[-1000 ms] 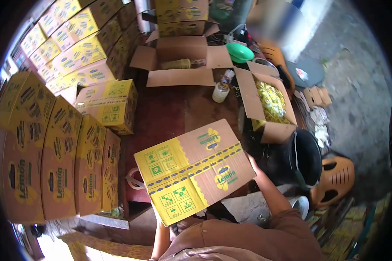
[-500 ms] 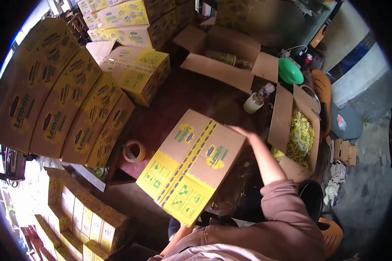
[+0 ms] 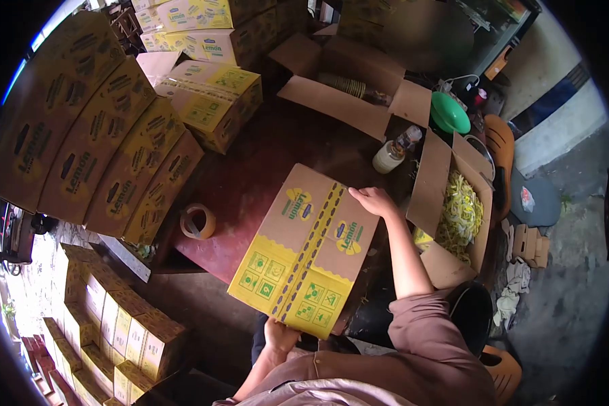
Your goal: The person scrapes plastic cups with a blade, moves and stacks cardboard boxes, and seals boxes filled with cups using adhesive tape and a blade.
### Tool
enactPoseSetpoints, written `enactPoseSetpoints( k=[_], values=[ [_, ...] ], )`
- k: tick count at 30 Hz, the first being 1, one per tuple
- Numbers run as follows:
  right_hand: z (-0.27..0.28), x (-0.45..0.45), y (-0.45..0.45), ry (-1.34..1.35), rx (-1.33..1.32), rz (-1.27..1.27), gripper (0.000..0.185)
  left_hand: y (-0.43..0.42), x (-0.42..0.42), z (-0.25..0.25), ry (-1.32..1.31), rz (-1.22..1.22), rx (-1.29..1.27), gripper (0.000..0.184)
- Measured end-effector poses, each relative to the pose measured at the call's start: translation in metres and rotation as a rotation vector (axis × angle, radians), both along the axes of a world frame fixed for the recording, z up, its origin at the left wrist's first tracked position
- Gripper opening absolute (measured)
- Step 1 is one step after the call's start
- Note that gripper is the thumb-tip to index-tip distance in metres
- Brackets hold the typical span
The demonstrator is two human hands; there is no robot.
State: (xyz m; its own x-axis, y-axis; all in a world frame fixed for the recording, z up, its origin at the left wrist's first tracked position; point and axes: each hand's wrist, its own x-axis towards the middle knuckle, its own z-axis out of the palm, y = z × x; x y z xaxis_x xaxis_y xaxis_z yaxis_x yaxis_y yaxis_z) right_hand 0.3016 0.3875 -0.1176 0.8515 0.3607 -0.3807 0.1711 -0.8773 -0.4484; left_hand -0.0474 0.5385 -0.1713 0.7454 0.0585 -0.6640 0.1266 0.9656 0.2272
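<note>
A closed yellow and brown carton (image 3: 304, 250), with a strip of printed tape along its middle, is between my hands in front of my body. My left hand (image 3: 279, 334) grips its near edge from below, beside the tape end. At the far right corner, my right hand (image 3: 374, 201) holds the carton with the thumb on the top face; some fingers are hidden behind the edge. Left of the carton, a tape roll (image 3: 197, 221) lies on the red table (image 3: 213, 254).
Stacked cartons (image 3: 74, 162) rise at left, with more cartons (image 3: 125, 331) lower down. An open box (image 3: 345, 115) holds stacked items. Beyond my right arm are a bottle (image 3: 390, 157), a green bowl (image 3: 450, 113) and a box of yellow strips (image 3: 461, 210). A black bucket (image 3: 472, 314) stands nearby.
The carton has turned so its yellow end faces my body, and my hands have turned with it. The view has swung left, bringing the lower cartons into sight.
</note>
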Motion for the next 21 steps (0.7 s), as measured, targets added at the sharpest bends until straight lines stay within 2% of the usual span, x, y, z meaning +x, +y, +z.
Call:
enactPoseSetpoints(
  k=[2,3,4,6,8,10,13,16,17,19,21],
  values=[
    [0.000,-0.013,0.001,-0.108,0.071,-0.105,0.062,0.010,-0.004,0.012,0.057,0.030,-0.026,0.056],
    [0.002,-0.025,0.000,-0.288,0.066,-0.203,0.054,0.018,-0.001,0.021,0.081,0.039,-0.032,0.061],
    [-0.011,-0.030,-0.005,-0.365,0.109,-0.267,0.051,0.025,0.006,0.033,-0.035,-0.026,0.025,0.073],
    [-0.041,-0.034,-0.017,-0.526,0.189,-0.393,0.045,0.027,0.023,0.059,-0.179,-0.043,0.215,0.082],
    [-0.047,-0.048,-0.011,-0.477,0.522,-0.592,0.036,0.031,0.012,0.042,-0.242,-0.082,0.039,0.099],
    [-0.046,-0.051,-0.004,-0.567,0.521,-0.641,0.036,0.036,0.010,0.042,-0.318,-0.198,0.069,0.101],
    [-0.039,-0.039,-0.003,-0.529,0.528,-0.639,0.030,0.031,0.011,0.037,-0.281,-0.167,0.159,0.102],
    [-0.032,-0.029,-0.002,-0.547,0.484,-0.635,0.028,0.028,0.029,0.035,-0.399,-0.247,-0.036,0.097],
    [-0.034,-0.019,-0.003,-0.583,0.481,-0.619,0.029,0.024,0.039,0.033,-0.382,-0.221,0.040,0.093],
    [-0.034,-0.004,-0.009,-0.597,0.449,-0.607,0.029,0.023,0.058,0.034,-0.339,-0.436,0.382,0.102],
    [-0.044,0.006,-0.013,-0.673,0.480,-0.601,0.027,0.029,0.072,0.038,-0.358,-0.321,0.051,0.104]
  ],
)
